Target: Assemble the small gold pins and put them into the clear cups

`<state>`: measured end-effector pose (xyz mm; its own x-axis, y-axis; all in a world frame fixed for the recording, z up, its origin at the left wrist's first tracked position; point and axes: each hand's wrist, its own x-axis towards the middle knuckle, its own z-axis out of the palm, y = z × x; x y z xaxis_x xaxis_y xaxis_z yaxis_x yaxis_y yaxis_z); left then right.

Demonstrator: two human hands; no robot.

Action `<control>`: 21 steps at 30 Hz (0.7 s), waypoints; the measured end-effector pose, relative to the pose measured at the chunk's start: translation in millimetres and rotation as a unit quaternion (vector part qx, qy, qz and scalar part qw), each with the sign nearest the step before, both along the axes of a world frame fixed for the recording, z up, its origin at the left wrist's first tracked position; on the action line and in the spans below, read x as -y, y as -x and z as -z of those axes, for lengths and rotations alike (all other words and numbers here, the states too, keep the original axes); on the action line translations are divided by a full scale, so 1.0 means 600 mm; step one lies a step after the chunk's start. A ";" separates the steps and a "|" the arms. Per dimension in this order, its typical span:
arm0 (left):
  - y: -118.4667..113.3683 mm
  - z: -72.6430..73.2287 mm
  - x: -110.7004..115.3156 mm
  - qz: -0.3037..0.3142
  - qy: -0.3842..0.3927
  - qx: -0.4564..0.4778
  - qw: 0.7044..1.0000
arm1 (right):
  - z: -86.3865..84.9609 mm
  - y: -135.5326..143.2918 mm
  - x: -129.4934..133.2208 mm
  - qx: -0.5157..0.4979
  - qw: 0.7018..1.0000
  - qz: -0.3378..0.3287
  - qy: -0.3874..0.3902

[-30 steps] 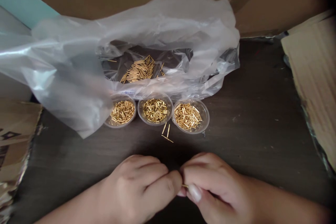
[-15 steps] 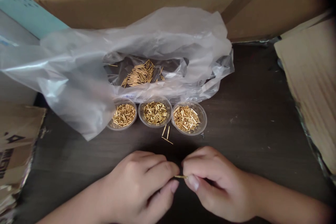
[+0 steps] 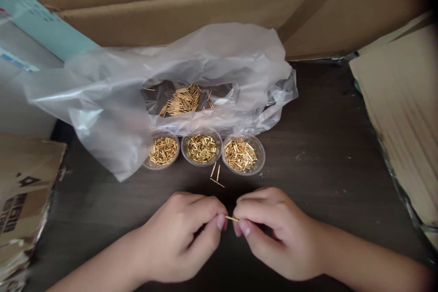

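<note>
Between my two hands a thin gold-coloured metal pin (image 3: 232, 218) is held lengthwise, one end in each pinch. My left hand (image 3: 186, 235) grips its left end between thumb and forefinger. The right end sits in the thumb-and-finger pinch of my right hand (image 3: 278, 232). Just beyond the hands, a few loose gold pins (image 3: 218, 174) lie on the dark table (image 3: 318, 159). Behind them stand three clear round cups in a row: a left cup (image 3: 158, 167), a middle cup (image 3: 201, 163) and a right cup (image 3: 262, 157), all holding small gold metal pieces.
A clear plastic bag (image 3: 219, 45) lies open behind the cups, with a pile of longer gold pins (image 3: 185, 100) inside. A large cardboard box (image 3: 178, 13) backs the table. Cardboard pieces border the right side (image 3: 397, 114) and left side (image 3: 30, 182).
The pin has moved up slightly and tilts now, right end lower. My left thumb has closed up against the forefinger on it. The whole view has shifted a little.
</note>
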<state>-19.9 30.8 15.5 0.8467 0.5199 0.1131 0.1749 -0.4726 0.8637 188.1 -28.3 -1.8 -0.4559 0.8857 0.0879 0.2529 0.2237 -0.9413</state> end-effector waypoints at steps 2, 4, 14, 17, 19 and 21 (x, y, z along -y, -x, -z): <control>-0.002 -0.003 -0.001 -0.004 0.018 -0.012 1.000 | 0.002 -0.001 -0.001 0.003 1.000 -0.007 -0.008; -0.003 -0.006 0.001 -0.005 0.033 -0.019 0.999 | 0.003 -0.002 -0.003 -0.004 1.000 -0.005 -0.009; -0.004 -0.009 -0.001 0.003 0.130 -0.029 0.991 | -0.002 -0.003 -0.019 -0.024 1.000 -0.001 0.010; 0.000 -0.006 -0.003 0.020 0.163 -0.047 0.985 | -0.003 -0.004 -0.021 -0.029 0.999 -0.001 0.024; 0.001 -0.005 -0.004 0.027 0.170 -0.053 0.984 | -0.002 -0.006 -0.021 -0.033 0.999 0.000 0.025; 0.001 -0.004 -0.005 0.032 0.174 -0.052 0.983 | 0.000 -0.007 -0.022 -0.034 0.999 -0.004 0.027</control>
